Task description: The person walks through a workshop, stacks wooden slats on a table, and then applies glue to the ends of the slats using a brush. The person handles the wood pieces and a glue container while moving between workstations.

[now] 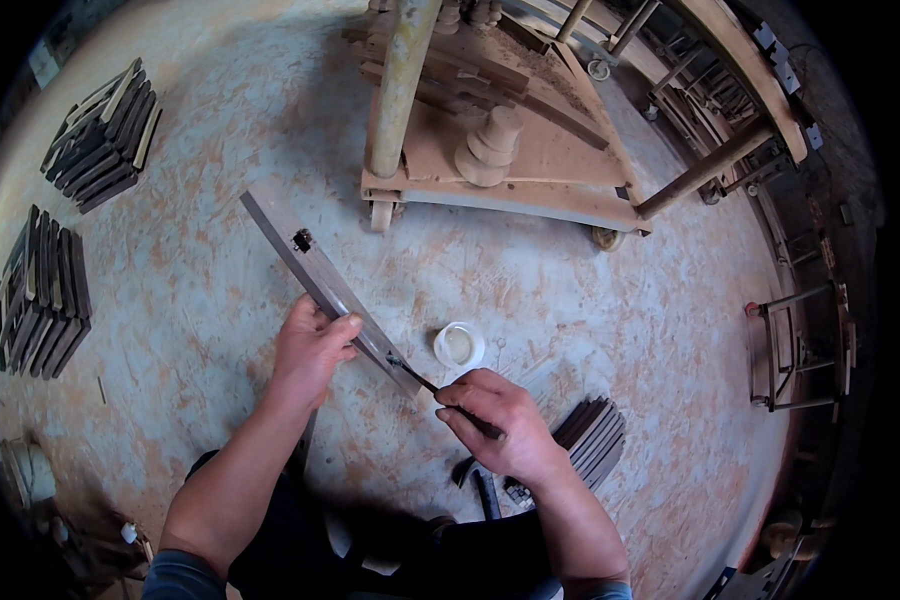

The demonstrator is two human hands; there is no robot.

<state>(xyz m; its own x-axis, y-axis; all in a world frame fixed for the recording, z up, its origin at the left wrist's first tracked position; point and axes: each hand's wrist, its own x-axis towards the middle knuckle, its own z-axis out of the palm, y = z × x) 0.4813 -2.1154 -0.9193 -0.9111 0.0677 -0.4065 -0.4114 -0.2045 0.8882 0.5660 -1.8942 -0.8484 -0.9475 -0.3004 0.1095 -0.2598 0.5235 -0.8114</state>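
My left hand [315, 350] grips a long greyish-brown wooden bar [334, 285], thumb on top and fingers at its side. The bar slants from upper left to lower right, with a dark square mortise [303, 240] toward its far end. My right hand [503, 420] is closed round a slim dark-handled tool [419, 377]. Its tip meets the bar near the close end, at another dark spot; whether it is a brush or a blade I cannot tell. Just beyond the right hand, a small white cup [458, 345] holds a pale substance.
A hammer [487, 492] and a stack of dark wooden slats [592, 440] lie by my right forearm. Stacked wooden frames [110, 135] and more frames [45, 290] stand at left. Ahead is a wheeled wooden cart [510, 195] bearing turned pieces and boards; racks line the right.
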